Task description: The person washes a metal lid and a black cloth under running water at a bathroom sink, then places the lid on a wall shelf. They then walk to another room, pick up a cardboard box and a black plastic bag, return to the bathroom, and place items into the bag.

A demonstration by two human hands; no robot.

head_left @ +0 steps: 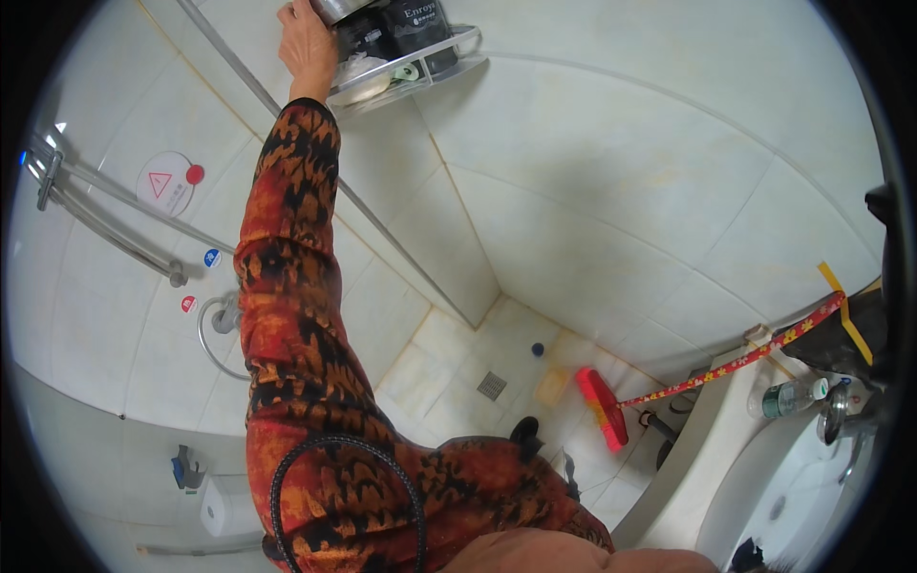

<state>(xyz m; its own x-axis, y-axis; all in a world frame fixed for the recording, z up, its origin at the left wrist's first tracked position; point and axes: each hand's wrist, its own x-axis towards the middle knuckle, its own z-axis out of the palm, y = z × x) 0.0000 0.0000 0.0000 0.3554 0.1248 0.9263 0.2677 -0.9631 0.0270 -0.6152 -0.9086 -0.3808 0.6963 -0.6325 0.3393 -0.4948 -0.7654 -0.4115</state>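
My left hand [308, 46] reaches up to a corner shelf at the top edge of the head view. Its fingers are curled against the side of a shiny silver metal container [340, 9], which is cut off by the frame. The wire-railed shelf [406, 67] holds black packages [413, 27] right beside the container. A pale item [363, 88] lies low on the shelf, near my wrist. A patterned orange and black sleeve covers my outstretched left arm. My right hand does not show.
A red broom [602, 409] with a flowered handle leans against the basin counter. On the counter lies a clear plastic bottle [785, 398] near the sink [731, 497]. A floor drain [491, 386] is set in the tiles. Metal shower pipes [115, 229] run along the left wall.
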